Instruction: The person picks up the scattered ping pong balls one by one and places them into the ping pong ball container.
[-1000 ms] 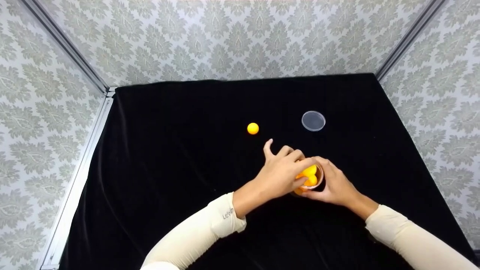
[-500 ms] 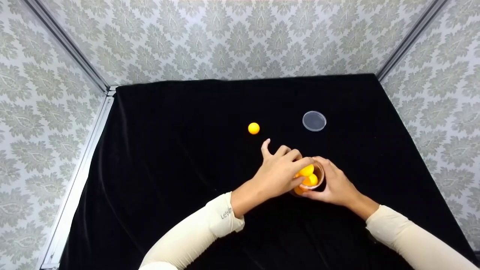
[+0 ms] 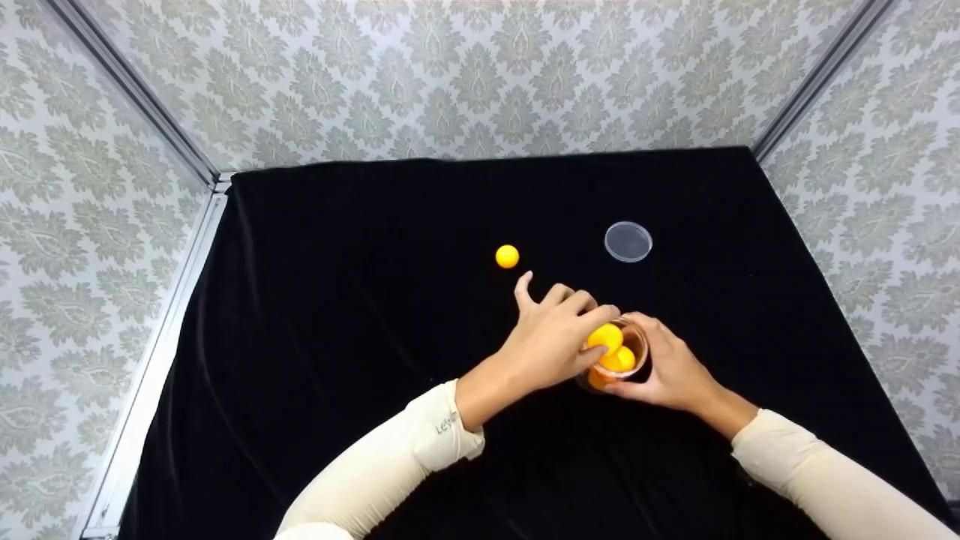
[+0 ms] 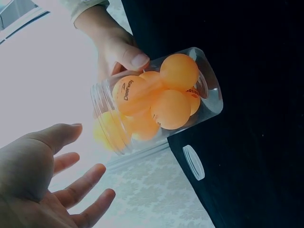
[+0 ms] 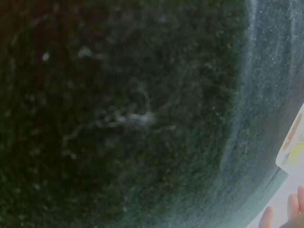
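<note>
My right hand [image 3: 675, 371] grips a clear plastic jar [image 4: 209, 90] from its right side, in the head view. Inside the jar are several orange table tennis balls [image 4: 173, 109], some printed with dark lettering. One ball [image 3: 604, 339] is at the uncapped mouth, close to my left thumb and index finger. In the left wrist view my left hand [image 4: 42, 175] has its fingers spread in front of the mouth, apart from the balls. A single table tennis ball [image 3: 507, 256] lies on the cloth beyond the left hand. Only fingertips [image 5: 293, 204] of a hand show in the right wrist view.
A clear round lid [image 3: 628, 242] lies flat on the black cloth [image 3: 360, 300], behind the jar. Patterned walls [image 3: 480, 82] enclose the table at the back and sides, with metal frame rails [image 3: 157, 352] along the left edge and in the corners.
My left hand has drawn slightly left from the jar. The ball at the mouth has shifted left too. My right hand and the jar have stayed in place.
</note>
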A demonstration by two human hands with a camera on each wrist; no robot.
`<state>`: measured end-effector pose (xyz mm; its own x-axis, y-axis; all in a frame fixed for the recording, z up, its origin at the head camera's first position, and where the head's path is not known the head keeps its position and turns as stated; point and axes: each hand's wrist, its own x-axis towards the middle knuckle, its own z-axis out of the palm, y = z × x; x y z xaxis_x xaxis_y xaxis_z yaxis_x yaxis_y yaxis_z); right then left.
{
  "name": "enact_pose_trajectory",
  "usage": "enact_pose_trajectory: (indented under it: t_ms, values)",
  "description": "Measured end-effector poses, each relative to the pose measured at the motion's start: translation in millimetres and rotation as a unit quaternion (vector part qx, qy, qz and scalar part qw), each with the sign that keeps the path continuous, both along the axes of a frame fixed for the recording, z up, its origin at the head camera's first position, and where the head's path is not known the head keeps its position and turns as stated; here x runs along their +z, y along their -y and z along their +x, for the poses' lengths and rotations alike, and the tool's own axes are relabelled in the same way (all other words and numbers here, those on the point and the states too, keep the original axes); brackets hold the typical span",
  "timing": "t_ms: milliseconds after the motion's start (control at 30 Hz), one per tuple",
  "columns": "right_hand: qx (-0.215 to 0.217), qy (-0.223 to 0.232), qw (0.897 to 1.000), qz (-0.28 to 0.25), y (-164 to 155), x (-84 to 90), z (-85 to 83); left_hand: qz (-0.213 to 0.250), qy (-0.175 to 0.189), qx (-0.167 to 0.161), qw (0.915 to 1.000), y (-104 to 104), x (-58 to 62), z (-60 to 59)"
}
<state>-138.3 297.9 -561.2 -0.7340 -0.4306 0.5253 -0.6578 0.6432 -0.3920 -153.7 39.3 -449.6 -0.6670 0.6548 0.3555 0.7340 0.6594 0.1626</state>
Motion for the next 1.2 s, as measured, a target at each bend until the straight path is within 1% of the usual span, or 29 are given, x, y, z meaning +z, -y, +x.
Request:
enact_pose_trajectory:
  t_ms: [133, 267, 567, 767, 967, 1133, 1200]
  values:
    - [0.001, 0.015, 1.0, -0.004, 0.4, 1.5, 0.8, 0.008, 0.002, 0.011, 0.9999, 0.7, -0.2, -6.3]
    - [-0.002, 0.022, 1.0, -0.005, 0.2, 2.2, 1.0, 0.02, 0.012, 0.028, 0.9994, 3.0, -0.9, -17.0]
    - [-0.008, 0.02, 1.0, -0.007, -0.8, 1.3, 0.7, 0.011, 0.038, 0.09, 0.9952, 10.2, -6.0, -51.0]
    - [-0.009, 0.021, 1.0, -0.006, -0.3, 0.1, 1.2, 0.019, 0.065, 0.12, 0.9904, 14.5, -11.4, -71.8]
    - [-0.01, 0.022, 1.0, -0.013, -0.4, -0.7, 0.8, 0.022, 0.097, 0.151, 0.9835, 20.1, -21.6, -92.8]
    - [-0.015, 0.023, 1.0, -0.011, -0.3, -1.8, 1.7, 0.019, 0.138, 0.183, 0.9733, 26.0, -29.8, -109.1]
    - [-0.015, 0.022, 1.0, -0.01, 0.0, -1.8, 1.9, 0.012, 0.147, 0.195, 0.9696, 28.1, -32.6, -114.9]
